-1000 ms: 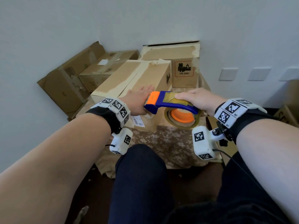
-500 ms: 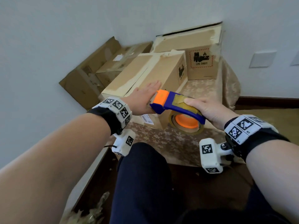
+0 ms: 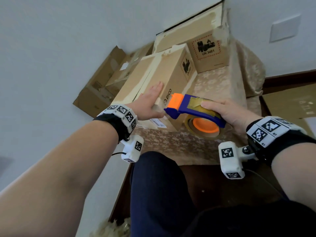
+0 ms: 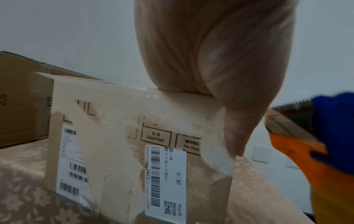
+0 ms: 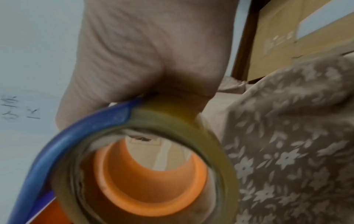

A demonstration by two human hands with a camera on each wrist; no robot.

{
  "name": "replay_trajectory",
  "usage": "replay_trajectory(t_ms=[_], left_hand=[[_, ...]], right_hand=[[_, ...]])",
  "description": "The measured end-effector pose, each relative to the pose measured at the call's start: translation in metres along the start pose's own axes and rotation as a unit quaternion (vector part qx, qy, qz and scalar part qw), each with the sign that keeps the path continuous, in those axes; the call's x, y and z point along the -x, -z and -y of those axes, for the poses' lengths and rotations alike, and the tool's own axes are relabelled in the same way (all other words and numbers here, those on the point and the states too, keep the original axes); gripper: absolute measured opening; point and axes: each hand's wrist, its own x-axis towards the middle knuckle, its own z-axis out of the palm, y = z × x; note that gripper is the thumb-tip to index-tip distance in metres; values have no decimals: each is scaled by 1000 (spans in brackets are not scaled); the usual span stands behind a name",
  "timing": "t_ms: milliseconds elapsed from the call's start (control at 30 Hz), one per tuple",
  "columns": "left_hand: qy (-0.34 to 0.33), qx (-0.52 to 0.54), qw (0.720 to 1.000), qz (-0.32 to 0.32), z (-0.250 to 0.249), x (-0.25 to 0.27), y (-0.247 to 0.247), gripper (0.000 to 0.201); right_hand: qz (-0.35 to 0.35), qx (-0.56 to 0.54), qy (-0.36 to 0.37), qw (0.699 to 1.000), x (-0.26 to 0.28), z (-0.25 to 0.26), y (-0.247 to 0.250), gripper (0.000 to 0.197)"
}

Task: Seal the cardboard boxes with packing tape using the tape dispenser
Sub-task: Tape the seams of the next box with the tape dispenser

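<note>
now right hand [image 3: 234, 115] grips tape dispenser [image 3: 191, 110] beside box [image 3: 164, 77].

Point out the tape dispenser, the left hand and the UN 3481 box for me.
tape dispenser [image 3: 185, 106], head view, on its blue body.
left hand [image 3: 148, 101], head view, on the back of the hand.
UN 3481 box [image 3: 209, 57], head view, on its labelled front face.

Both forearms reach forward toward twelve o'clock. The left hand [image 3: 148, 103] lies flat, fingers straight, thumb hanging down. At three o'clock of it, the right hand [image 3: 227, 112] is curled, apparently gripping from above.
</note>
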Motion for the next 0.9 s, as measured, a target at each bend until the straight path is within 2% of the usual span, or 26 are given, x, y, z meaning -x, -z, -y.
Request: replay_trajectory(t_ms=[167, 367, 433, 533, 667, 767, 900], left_hand=[[-3, -3, 1000, 3, 1, 0, 1, 115], [0, 26, 999, 42, 0, 1, 4, 142], [1, 32, 998, 57, 2, 0, 5, 146], [17, 55, 996, 70, 1, -1, 8, 136], [49, 102, 992, 58, -6, -9, 11, 94], [64, 89, 992, 59, -6, -15, 10, 95], [74, 60, 994, 53, -6, -21, 7, 94]], right_hand=[[-6, 43, -10, 999, 11, -3, 12, 32], [-23, 165, -9, 986, 5, 14, 3, 35], [-28, 201, -5, 979, 2, 21, -1, 39], [-20, 259, -24, 965, -3, 30, -5, 47], [-22, 285, -45, 957, -4, 46, -11, 53], [0, 346, -38, 938, -2, 62, -18, 44], [-16, 363, -60, 930, -5, 84, -26, 47]])
